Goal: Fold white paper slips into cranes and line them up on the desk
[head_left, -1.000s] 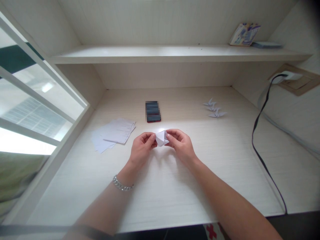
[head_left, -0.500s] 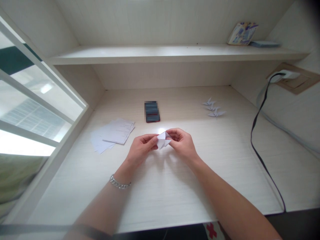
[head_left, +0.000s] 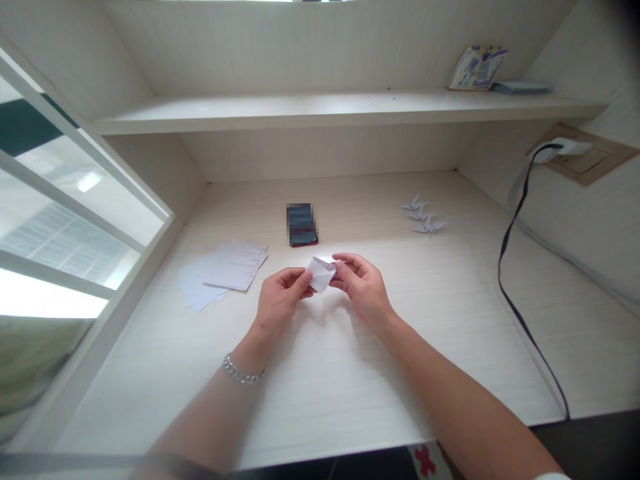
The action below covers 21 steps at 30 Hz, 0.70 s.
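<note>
A small piece of folded white paper (head_left: 320, 274) is held between my two hands above the middle of the desk. My left hand (head_left: 284, 293) pinches its left side, thumb on top. On its right edge, my right hand (head_left: 364, 283) grips with thumb and fingertips. Folded paper cranes (head_left: 428, 227) stand in a short row at the back right of the desk. To the left lies a loose stack of white paper sheets (head_left: 235, 265), fanned out, with small marks along one edge of the top one.
A dark, blurred phone-like object (head_left: 301, 225) lies behind my hands. A black cable (head_left: 515, 300) runs from the wall socket (head_left: 585, 157) down the desk's right side. Above, a shelf (head_left: 300, 107) carries a colourful box (head_left: 477, 67). A window frame (head_left: 100, 180) borders the left.
The folded paper has turned and now shows a squarer, flatter face with an opened top flap. My right fingers have shifted on its edge. The view has moved slightly.
</note>
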Motion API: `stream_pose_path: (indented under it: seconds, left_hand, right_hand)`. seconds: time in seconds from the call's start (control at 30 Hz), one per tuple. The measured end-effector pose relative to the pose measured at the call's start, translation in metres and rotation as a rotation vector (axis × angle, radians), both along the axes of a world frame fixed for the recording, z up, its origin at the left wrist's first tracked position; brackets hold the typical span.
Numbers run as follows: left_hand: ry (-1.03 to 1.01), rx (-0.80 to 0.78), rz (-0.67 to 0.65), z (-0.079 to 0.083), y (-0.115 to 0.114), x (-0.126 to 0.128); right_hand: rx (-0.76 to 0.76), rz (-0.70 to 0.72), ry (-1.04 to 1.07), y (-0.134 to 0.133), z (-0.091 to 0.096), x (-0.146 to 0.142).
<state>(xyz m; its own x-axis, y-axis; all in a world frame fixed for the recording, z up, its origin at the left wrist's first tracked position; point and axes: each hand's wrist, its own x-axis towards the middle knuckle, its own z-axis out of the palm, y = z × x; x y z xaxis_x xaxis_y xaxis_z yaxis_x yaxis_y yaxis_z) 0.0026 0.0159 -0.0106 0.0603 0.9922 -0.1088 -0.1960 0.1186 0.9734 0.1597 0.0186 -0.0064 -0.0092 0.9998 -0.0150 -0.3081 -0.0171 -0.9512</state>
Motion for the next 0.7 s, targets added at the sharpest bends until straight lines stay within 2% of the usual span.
stream_pose_path:
  seconds: [0.17, 0.37, 0.43, 0.7]
  left_hand:
    - [-0.028, 0.017, 0.106, -0.0014, -0.0008, 0.0041]
    - [0.007, -0.003, -0.104, -0.0009, -0.0039, 0.0049]
    - [0.032, 0.023, -0.133, 0.0002, -0.0044, 0.0048]
    - [0.088, 0.099, -0.004, 0.0030, -0.0044, 0.0037]
  right_hand:
    - [0.050, 0.026, -0.011, -0.0044, 0.0025, -0.0045]
    - [0.063, -0.094, -0.148, -0.0041, -0.0006, -0.0015]
    - [0.087, -0.104, -0.186, -0.0035, -0.0011, 0.0000]
    - [0.119, -0.058, -0.203, -0.0038, -0.0020, -0.0024]
